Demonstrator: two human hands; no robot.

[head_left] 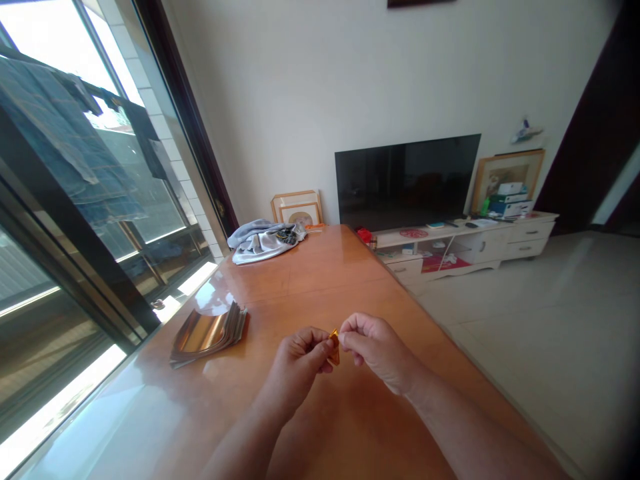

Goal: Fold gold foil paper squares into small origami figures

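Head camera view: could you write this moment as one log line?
left hand: holding small gold piece | right hand: pinched at its edge | gold sheet stack: on table, left of hands

Small gold piece (pixel 335 351), shiny, foil-like, folded into compact shape; exact folds too small to read. Sits at 6 o'clock in view, over counter (pixel 310 287). Long axis roughly 12 to 6, upper corner pointed toward 12. Left fingers (pixel 319 355) grip it from 9 o'clock, covering part; right fingers (pixel 352 341) pinch upper edge near 2 o'clock.
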